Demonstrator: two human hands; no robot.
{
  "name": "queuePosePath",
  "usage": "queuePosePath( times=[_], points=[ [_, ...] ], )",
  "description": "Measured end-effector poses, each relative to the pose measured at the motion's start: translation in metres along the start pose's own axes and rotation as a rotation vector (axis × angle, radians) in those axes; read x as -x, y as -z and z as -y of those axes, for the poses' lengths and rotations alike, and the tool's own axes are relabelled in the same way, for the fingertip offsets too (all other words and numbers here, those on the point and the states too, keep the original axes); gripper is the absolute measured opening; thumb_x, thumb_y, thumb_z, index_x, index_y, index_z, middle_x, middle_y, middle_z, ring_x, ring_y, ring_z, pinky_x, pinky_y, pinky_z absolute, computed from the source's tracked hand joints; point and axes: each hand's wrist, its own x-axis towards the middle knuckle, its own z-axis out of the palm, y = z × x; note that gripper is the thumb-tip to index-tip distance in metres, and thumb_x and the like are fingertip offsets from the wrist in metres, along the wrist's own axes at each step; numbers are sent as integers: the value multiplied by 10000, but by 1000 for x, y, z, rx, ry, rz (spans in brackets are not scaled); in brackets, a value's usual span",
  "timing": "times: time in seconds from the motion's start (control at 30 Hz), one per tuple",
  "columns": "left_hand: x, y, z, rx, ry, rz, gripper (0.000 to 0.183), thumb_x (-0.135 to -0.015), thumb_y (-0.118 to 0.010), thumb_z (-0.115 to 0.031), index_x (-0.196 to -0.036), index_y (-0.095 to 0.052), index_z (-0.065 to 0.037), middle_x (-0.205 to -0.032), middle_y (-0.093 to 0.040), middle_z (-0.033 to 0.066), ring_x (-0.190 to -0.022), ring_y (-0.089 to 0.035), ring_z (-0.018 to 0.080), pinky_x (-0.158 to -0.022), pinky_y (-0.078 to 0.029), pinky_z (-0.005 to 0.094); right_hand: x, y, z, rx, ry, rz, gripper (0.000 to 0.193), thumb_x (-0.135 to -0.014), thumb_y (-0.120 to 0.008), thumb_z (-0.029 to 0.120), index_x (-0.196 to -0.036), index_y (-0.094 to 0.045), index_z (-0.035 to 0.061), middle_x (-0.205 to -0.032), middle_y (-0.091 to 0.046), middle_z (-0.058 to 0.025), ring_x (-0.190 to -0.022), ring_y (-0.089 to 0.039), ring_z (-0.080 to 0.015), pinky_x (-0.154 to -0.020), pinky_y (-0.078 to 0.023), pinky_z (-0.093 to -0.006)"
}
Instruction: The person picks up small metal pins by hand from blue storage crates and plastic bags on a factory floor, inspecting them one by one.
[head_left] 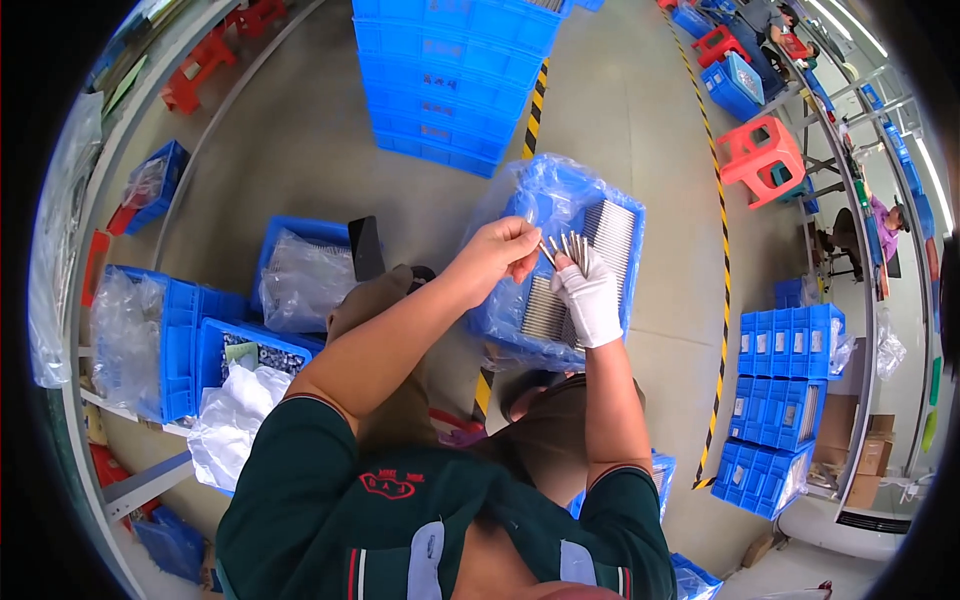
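Over a blue crate [632, 290] lined with clear plastic film [553, 185], both my hands work close together. My right hand [590, 303], in a white glove, is closed around several thin shiny metal rods [572, 245] that fan out past the fingers. My bare left hand [500, 255] is closed in a pinch at the end of one metal rod [547, 253], just left of that bunch. Inside the crate, more slim metal pieces lie in tight rows [608, 235], partly covered by film and by my right hand.
A tall stack of blue crates [440, 90] stands ahead. To my left are a blue bin of bagged parts [305, 280], a bin of small parts [270, 355] and a dark phone [366, 248]. Stacked crates [780, 375] and a red stool [762, 160] stand right.
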Motion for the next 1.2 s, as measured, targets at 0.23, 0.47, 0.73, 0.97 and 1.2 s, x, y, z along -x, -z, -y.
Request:
queuePosePath(
  times=[0.23,0.47,0.73,0.97,1.2],
  points=[
    [8,-5,-9,-250,-78,-58,139,-854,-545,-180,-805,-536,-49,-659,-544,21,-556,-477,76,-530,-399,209,2,0,4,279,151,-19,58,-828,-539,77,-824,-538,19,-612,-473,15,-529,-410,-57,-483,-352,-215],
    [10,-3,-4,-224,-70,-102,142,-829,-581,-178,-786,-579,-42,-682,-564,21,-566,-476,66,-528,-391,202,5,-5,0,310,219,-76,112,-800,-579,98,-872,-568,12,-595,-508,-56,-524,-440,-100,-496,-387,-250],
    [11,-4,-14,-262,-144,-165,154,-823,-591,-190,-788,-606,-41,-689,-541,-29,-615,-418,29,-559,-325,176,8,-1,8,374,185,-10,105,-798,-584,113,-839,-567,18,-575,-508,-56,-514,-440,-109,-489,-388,-272],
    [8,0,-8,-293,-95,-175,109,-802,-621,-144,-790,-620,-36,-707,-533,-40,-636,-409,31,-593,-331,187,9,-4,7,544,345,-75,130,-783,-596,143,-788,-536,28,-587,-527,-180,-524,-530,-324,-487,-407,-365],
    [8,4,-1,-566,-290,-169,107,-793,-626,-121,-789,-626,-14,-697,-534,-30,-660,-428,41,-609,-342,190,10,-8,8,698,406,-116,150,-783,-595,156,-749,-513,35,-592,-532,-185,-548,-534,-352,-494,-410,-389]
  ],
)
